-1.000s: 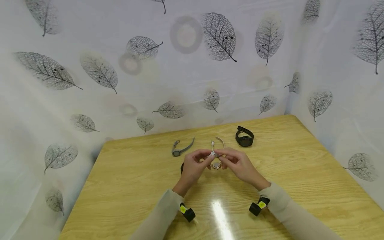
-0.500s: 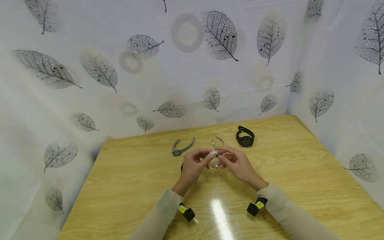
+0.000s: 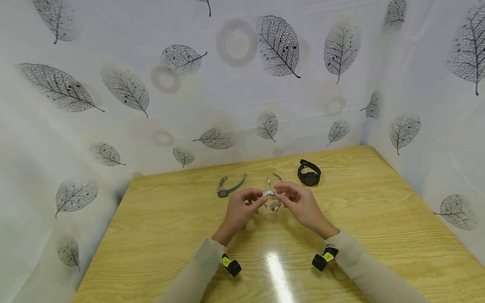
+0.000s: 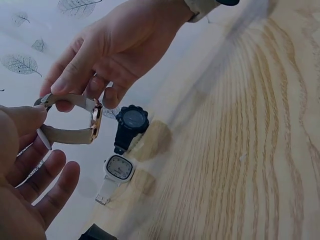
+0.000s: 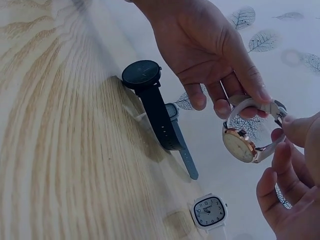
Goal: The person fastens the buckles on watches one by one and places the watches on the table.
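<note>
A wristwatch with a pale strap and rose-gold case [image 5: 239,146] is held up between both hands, its strap bent into a loop. My left hand [image 3: 239,209] pinches the strap on one side with thumb and fingertips. On the other side my right hand [image 3: 302,206] pinches the strap near the buckle. In the left wrist view the two strap ends [image 4: 70,136] meet by the left thumb; whether they are fastened I cannot tell. Fingers cover part of the buckle.
On the wooden table [image 3: 170,219] a grey watch [image 3: 222,193] lies at back left and a black digital watch [image 3: 310,178] at back right. A white square-faced watch [image 4: 119,168] lies beyond the hands. A black round-faced watch [image 5: 141,74] is near the left hand.
My left hand has shifted slightly left, and the strap between the fingertips now shows more spread sideways. The watch case has turned a little. The other watches have not moved.
</note>
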### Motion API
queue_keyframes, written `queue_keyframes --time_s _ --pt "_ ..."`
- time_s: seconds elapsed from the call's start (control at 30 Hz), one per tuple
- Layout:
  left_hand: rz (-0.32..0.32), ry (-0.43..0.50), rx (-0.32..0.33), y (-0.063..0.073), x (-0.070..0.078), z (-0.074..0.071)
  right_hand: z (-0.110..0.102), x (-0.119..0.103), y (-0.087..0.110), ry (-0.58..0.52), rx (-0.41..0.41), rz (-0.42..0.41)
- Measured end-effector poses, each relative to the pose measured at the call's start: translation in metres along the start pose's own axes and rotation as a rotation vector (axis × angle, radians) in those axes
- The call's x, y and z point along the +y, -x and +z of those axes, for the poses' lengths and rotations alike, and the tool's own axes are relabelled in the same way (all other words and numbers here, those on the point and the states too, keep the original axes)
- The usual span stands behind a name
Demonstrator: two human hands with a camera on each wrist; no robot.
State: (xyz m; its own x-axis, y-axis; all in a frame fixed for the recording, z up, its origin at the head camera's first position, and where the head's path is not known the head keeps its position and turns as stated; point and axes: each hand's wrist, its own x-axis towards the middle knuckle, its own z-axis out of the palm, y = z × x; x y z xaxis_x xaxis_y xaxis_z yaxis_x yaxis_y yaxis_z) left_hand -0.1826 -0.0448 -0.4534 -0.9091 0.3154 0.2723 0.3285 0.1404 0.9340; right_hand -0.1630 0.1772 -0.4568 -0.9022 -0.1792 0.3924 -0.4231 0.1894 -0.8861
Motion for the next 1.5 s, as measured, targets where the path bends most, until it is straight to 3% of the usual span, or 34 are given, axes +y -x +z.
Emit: queue_keyframes --time_s 0.33,0.63,0.8,1.0,1.1,1.23,1.37,1.5 --pt "0.000 0.108 0.033 -0.004 0.003 0.009 -0.001 -0.002 0.000 0.062 0.021 -0.019" --pt "-0.136 0.284 0.061 -0.010 0.003 0.010 -0.012 0.003 0.009 0.020 -0.109 -0.040" --pt "-0.154 0.304 0.024 -0.010 0.003 0.010 -0.016 0.003 0.013 -0.001 -0.159 -0.063" --pt "-0.173 0.326 -0.031 -0.009 0.001 0.012 -0.017 0.008 0.015 -0.010 -0.136 -0.039" --pt "-0.152 0.338 -0.062 -0.009 -0.001 0.012 -0.017 0.009 0.016 -0.026 -0.128 -0.018" --pt "-0.066 0.317 -0.131 -0.007 -0.004 0.010 -0.019 0.008 0.016 -0.052 -0.116 0.012" --pt "0.043 0.180 -0.195 -0.001 -0.007 0.008 -0.022 0.008 0.016 -0.096 -0.102 0.055" --pt "0.091 0.038 -0.212 0.004 -0.009 0.009 -0.025 0.007 0.016 -0.158 -0.101 0.076"
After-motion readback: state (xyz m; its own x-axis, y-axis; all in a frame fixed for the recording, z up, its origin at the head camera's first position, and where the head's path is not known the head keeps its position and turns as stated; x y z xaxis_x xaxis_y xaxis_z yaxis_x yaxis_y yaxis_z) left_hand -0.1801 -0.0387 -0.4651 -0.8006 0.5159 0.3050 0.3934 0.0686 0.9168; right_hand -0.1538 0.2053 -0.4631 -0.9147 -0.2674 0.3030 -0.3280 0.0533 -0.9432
